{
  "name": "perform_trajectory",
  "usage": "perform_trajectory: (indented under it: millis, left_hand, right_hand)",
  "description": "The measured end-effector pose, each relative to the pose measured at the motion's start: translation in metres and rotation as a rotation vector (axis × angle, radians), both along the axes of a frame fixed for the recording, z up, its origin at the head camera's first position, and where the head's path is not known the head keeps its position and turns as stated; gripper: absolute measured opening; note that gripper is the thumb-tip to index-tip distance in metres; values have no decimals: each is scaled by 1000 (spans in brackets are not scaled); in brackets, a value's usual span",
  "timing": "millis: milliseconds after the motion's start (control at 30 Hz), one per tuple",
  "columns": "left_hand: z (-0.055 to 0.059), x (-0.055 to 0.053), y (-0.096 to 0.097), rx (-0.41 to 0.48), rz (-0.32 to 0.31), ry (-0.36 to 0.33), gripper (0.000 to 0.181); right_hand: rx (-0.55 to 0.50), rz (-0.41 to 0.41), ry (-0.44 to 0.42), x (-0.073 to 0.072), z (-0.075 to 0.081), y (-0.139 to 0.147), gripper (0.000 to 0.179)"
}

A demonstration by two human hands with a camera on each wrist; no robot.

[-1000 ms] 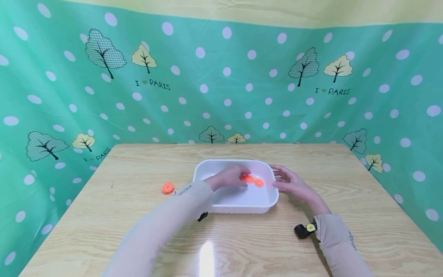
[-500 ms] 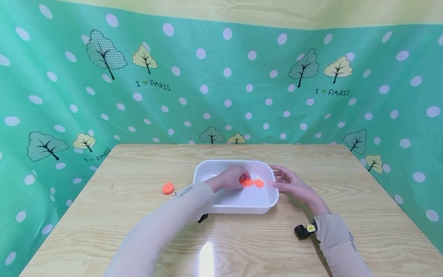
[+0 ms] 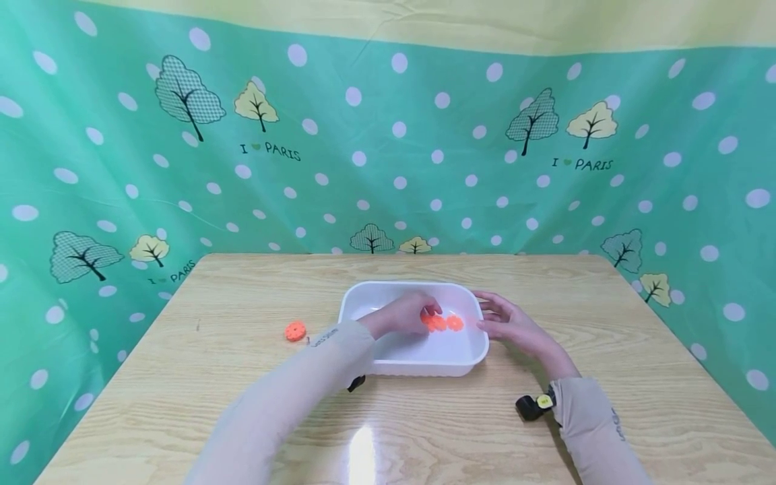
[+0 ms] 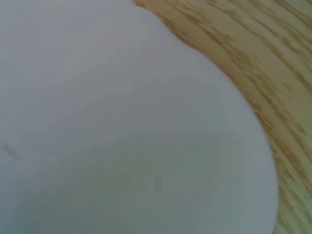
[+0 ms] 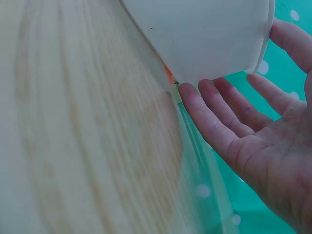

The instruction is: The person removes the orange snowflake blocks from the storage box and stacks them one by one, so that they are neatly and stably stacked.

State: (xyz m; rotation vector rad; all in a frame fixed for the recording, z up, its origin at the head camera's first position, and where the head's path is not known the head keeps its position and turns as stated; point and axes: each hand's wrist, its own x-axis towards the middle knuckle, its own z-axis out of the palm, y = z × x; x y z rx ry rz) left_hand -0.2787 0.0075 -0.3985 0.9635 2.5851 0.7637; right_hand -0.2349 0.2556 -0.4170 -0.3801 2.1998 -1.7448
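Observation:
My left hand reaches into a white plastic basin. Its curved fingers and thumb pinch the leftmost of the small orange notched discs; two more, a middle disc and a right disc, lie beside it in a row. The fingers partly hide the pinched disc. At the basin's right end, my right hand touches the wall and rim. In the right wrist view its fingers are extended against the white outer wall. The left wrist view has only the pale sleeve, blurred, above wood.
Left of the basin, another orange notched disc with small holes lies on the wooden table. A green dotted curtain hangs behind and around the table. A black wrist camera sits at the right sleeve.
Inside the basin, my left hand has shifted slightly toward me, and the left and middle discs moved with it into line with the right one. My right hand stays at the basin's end.

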Motion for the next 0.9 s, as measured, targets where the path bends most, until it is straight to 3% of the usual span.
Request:
perform_trajectory:
  millis: [367, 600, 900]
  left_hand:
    - [9, 2, -3, 69, 5, -64, 37]
    - [20, 2, -6, 83, 3, -31, 27]
    - [42, 5, -16, 145, 5, -27, 30]
  right_hand:
    - [-5, 9, 12, -1, -1, 1, 64]
    - [10, 11, 12, -1, -1, 1, 65]
    - [10, 9, 16, -1, -1, 0, 63]
